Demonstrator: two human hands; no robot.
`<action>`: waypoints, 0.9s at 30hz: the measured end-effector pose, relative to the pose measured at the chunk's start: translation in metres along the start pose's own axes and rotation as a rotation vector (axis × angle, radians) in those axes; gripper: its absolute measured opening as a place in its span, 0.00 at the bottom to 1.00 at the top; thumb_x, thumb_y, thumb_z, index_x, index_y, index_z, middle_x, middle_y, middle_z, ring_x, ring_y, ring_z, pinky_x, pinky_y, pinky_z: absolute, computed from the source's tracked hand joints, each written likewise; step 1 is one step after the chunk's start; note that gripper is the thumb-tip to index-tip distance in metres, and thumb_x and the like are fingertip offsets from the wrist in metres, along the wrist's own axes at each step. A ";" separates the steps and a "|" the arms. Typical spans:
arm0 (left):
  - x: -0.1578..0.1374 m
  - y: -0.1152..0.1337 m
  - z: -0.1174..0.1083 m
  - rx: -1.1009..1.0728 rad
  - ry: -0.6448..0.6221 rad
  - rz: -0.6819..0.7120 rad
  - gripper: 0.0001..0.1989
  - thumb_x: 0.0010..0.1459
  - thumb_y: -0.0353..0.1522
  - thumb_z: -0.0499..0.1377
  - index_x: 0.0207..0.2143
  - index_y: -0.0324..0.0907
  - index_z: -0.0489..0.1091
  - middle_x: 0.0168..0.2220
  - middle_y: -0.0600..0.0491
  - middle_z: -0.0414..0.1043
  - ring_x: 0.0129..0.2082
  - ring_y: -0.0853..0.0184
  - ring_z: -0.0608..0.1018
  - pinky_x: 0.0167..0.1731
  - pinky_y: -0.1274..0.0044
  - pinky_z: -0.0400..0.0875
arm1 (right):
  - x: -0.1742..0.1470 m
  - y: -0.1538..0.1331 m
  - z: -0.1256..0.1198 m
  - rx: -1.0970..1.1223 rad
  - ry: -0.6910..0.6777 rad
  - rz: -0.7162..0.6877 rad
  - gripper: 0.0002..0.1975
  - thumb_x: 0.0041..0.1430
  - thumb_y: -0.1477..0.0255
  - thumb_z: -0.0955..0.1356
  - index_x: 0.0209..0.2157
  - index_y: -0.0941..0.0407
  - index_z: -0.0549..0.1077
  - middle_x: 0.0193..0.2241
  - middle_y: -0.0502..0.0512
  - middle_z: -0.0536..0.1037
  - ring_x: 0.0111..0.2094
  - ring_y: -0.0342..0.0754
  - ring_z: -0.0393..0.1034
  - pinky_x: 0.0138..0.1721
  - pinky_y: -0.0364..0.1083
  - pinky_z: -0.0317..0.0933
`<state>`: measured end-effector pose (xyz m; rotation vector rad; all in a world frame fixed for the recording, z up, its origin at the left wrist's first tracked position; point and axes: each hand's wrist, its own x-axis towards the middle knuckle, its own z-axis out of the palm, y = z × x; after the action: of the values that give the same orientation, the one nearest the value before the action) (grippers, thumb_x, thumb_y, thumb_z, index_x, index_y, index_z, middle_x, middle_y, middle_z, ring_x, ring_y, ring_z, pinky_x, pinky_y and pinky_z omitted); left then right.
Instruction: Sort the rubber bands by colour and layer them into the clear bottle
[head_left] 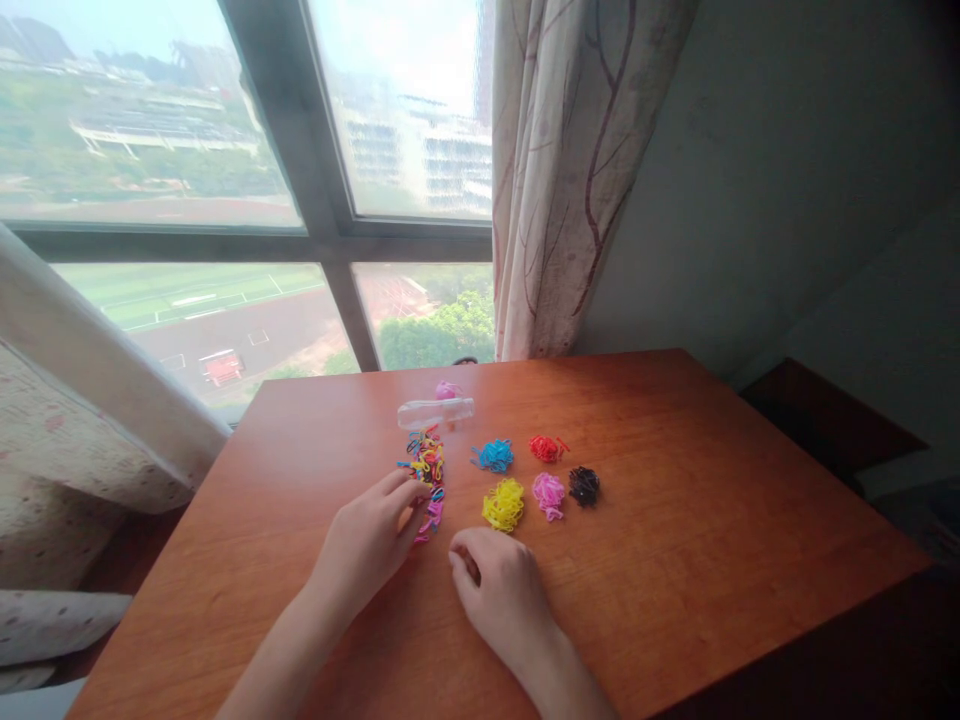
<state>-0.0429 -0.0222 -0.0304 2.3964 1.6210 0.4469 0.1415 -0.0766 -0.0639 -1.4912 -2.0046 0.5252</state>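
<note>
My left hand (375,525) reaches to a mixed pile of small coloured rubber bands (426,460), its thumb and index fingertips close together at the pile's right edge. Whether a band is between those fingertips is too small to tell. To its right, my right hand (499,590) rests low over the table with curled fingers, thumb and index tip pressed together; anything in that pinch is hidden. Beyond it lie single-colour heaps of rubber bands: yellow (503,505), blue (494,456), pink (549,496), red (548,448) and black (584,486).
A clear plastic bag or sleeve (435,413) lies behind the mixed pile, with a pink item (448,390) just past it. The brown wooden table (712,520) meets a window (330,245) at its far side. Curtains (559,180) hang left and right.
</note>
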 end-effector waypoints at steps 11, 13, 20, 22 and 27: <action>0.069 0.044 0.002 0.208 -0.115 0.247 0.11 0.66 0.31 0.50 0.36 0.43 0.72 0.37 0.49 0.72 0.33 0.66 0.76 0.28 0.78 0.65 | 0.000 0.001 0.002 -0.014 0.005 -0.011 0.07 0.57 0.80 0.66 0.30 0.53 0.71 0.29 0.48 0.78 0.31 0.45 0.72 0.32 0.41 0.55; 0.076 0.046 0.005 0.216 -0.124 0.266 0.10 0.65 0.30 0.51 0.35 0.43 0.72 0.37 0.49 0.72 0.34 0.65 0.76 0.30 0.77 0.66 | -0.001 0.001 0.003 -0.014 0.006 -0.012 0.07 0.57 0.80 0.66 0.31 0.53 0.71 0.29 0.48 0.78 0.31 0.45 0.72 0.32 0.41 0.55; 0.081 0.050 0.015 0.258 -0.166 0.261 0.09 0.64 0.30 0.53 0.34 0.41 0.73 0.36 0.47 0.72 0.35 0.61 0.77 0.31 0.74 0.68 | 0.000 0.002 0.003 -0.034 0.002 -0.012 0.07 0.58 0.79 0.66 0.31 0.53 0.71 0.29 0.49 0.78 0.31 0.45 0.72 0.32 0.41 0.54; 0.080 0.050 0.017 0.261 -0.170 0.248 0.08 0.63 0.30 0.53 0.35 0.42 0.72 0.36 0.47 0.72 0.35 0.61 0.77 0.31 0.74 0.68 | 0.000 0.001 0.002 -0.040 -0.003 -0.013 0.07 0.58 0.79 0.65 0.31 0.53 0.71 0.29 0.49 0.78 0.31 0.45 0.71 0.31 0.42 0.54; 0.080 0.051 0.023 0.266 -0.166 0.209 0.07 0.62 0.31 0.55 0.36 0.42 0.72 0.37 0.47 0.73 0.37 0.60 0.78 0.30 0.75 0.68 | -0.001 0.001 0.002 -0.036 -0.006 -0.012 0.07 0.58 0.79 0.65 0.32 0.53 0.71 0.29 0.49 0.77 0.31 0.45 0.71 0.32 0.42 0.54</action>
<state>0.0370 0.0331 -0.0245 2.7283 1.4440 0.0623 0.1412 -0.0772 -0.0663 -1.4994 -2.0364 0.4912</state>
